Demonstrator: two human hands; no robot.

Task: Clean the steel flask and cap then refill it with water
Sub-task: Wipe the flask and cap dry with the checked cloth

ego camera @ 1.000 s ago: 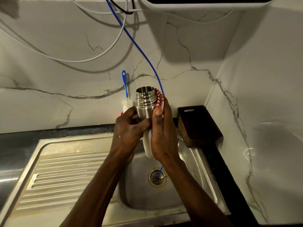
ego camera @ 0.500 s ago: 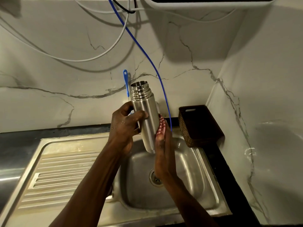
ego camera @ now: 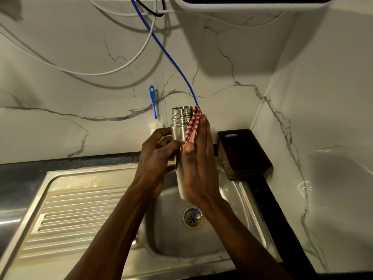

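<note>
Left hand (ego camera: pixel 156 158) grips the uncapped cylindrical steel flask (ego camera: pixel 178 136) while the flat right hand (ego camera: pixel 198 168) has slid its red-checked scrub cloth (ego camera: pixel 192 126) back up to the neck: outside scrubbing continues.

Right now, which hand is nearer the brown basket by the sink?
Right. The right hand presses a checked cloth flat against the flask, just left of the brown basket. The left hand grips the flask's far side, farther from the basket.
</note>
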